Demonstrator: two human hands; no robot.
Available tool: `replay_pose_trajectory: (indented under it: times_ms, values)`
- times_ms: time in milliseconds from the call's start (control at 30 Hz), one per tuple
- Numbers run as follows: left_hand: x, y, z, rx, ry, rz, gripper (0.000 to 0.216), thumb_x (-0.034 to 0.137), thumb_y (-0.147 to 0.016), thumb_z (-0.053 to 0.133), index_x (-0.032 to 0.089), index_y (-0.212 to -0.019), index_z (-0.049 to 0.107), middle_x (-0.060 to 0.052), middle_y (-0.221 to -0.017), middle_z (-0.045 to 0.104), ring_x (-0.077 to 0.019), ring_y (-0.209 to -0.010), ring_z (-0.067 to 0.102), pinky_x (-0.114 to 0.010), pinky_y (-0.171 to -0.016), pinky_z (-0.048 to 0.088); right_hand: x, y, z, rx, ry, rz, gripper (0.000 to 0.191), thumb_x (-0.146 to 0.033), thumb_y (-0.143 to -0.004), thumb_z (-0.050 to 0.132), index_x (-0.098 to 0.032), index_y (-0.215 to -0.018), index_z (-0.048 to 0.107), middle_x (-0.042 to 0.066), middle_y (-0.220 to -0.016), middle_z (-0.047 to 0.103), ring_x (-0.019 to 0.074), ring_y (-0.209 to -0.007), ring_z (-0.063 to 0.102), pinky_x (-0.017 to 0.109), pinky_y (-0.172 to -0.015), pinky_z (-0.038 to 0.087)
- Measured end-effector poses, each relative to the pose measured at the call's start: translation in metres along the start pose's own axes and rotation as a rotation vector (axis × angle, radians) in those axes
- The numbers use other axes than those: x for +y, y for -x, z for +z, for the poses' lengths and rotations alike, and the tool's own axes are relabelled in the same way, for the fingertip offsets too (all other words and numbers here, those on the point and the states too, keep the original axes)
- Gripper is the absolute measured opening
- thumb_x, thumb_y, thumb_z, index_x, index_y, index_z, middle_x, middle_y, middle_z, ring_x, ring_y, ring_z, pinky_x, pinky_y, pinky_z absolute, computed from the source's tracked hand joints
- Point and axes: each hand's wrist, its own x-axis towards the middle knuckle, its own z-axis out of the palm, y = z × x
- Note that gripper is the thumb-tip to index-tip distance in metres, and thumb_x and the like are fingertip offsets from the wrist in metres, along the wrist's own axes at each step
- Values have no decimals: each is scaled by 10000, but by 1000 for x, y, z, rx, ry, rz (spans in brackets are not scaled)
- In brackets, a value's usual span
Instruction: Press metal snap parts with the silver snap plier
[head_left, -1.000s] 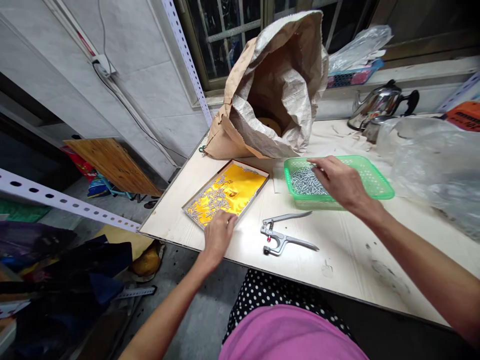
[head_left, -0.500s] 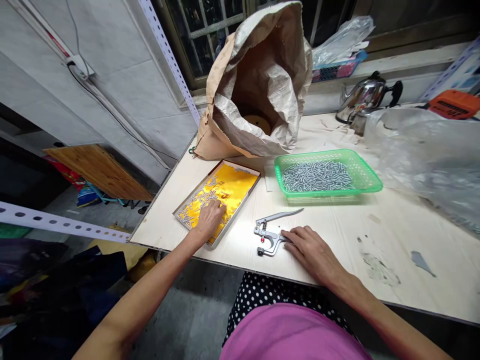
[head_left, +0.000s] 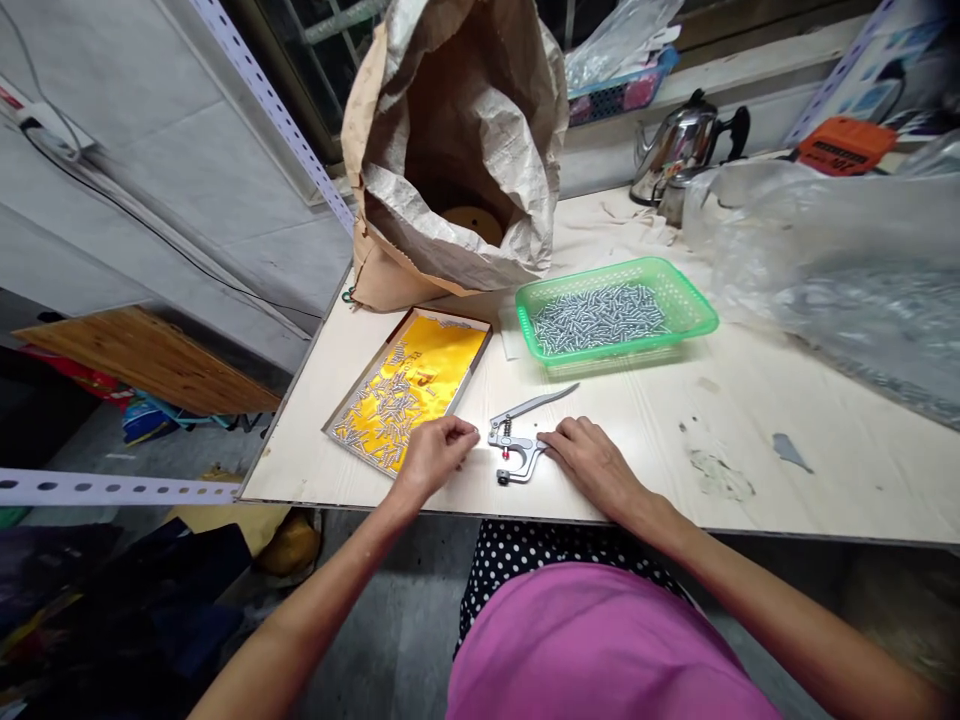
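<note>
My left hand (head_left: 437,452) hovers just left of the snap-fastener pliers, thumb and fingertips pinched together; whatever is between them is too small to make out. The grey metal pliers (head_left: 529,455) lie on the table with jaws to the left and handles spread. Their upper handle points to the upper right, and a spring and a red tip show near the jaws. My right hand (head_left: 589,462) is closed on the lower handle. Left of the pliers, a shallow tray with a yellow bottom (head_left: 454,352) holds many small metal pins (head_left: 390,405).
A green plastic basket (head_left: 705,318) of metal pins stands behind the pliers. An open paper sack (head_left: 367,255) rises at the back left. Clear plastic bags (head_left: 847,240) cover the right side. A steel kettle (head_left: 682,150) and an orange tool (head_left: 844,145) sit at the back.
My left hand has lifted out of the tray and moved right, close to the pliers' jaws. The right hand stays at the pliers' handle. The view has shifted slightly.
</note>
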Motion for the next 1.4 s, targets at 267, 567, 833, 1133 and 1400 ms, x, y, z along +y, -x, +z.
replay_pose_trajectory:
  times_ms: [267,567,833,1133,1400]
  values:
    - [-5,9,47,-155,229,-204,201,332,-776,625,139,-723,650,69,-481,490,-66,-389,420,-188,-402,320,0,1,1,-23,41,5,207,-201,-962,488,-214,-1070,664,79,-905,579,225,-849,464,333,-699,334]
    - [1,2,48,-186,142,-226,254,379,-779,614,156,-658,622,71,-442,456,-69,-367,410,-190,-390,333,0,1,1,-8,49,11,190,-197,-949,514,-216,-1069,661,74,-906,579,228,-854,463,336,-693,327]
    - [3,-5,42,-337,64,-278,291,367,-763,616,173,-555,558,57,-450,490,-75,-359,420,-209,-395,320,0,1,0,-13,41,21,180,-193,-946,517,-217,-1044,666,79,-909,584,228,-848,460,335,-697,324]
    - [-4,3,43,-456,90,-264,314,446,-715,659,179,-596,543,73,-419,454,-81,-362,424,-201,-381,303,-9,4,-14,-85,85,-13,132,-174,-936,536,-203,-971,660,63,-897,601,221,-849,469,342,-691,315]
    - [-2,22,50,-475,123,-301,352,470,-720,662,177,-583,523,66,-434,472,-73,-371,438,-190,-394,331,3,-8,-33,-151,-63,-43,181,-242,-971,496,-192,-1051,649,69,-978,609,198,-861,486,305,-697,326]
